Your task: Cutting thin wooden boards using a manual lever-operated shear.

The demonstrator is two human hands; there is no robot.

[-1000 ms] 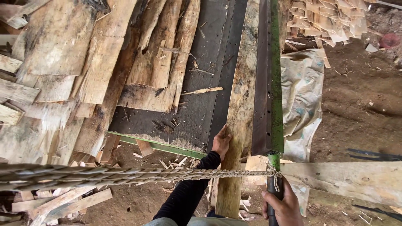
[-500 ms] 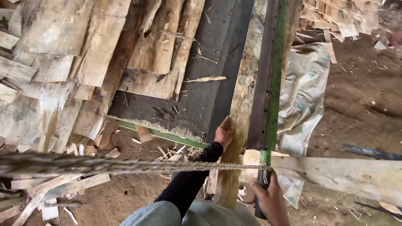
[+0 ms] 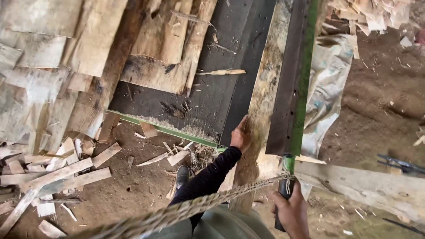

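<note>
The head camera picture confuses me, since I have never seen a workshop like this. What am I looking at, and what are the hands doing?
The camera sits on the person's head and looks down past their knees. The left hand, in a black sleeve, rests on a rough pale plank lying on a dark machine table. The right hand has its grip closed around a dark handle at the end of a long green and black rail. A twisted rope crosses close to the camera. Offcut boards and wood chips lie on the dirt floor.
</note>
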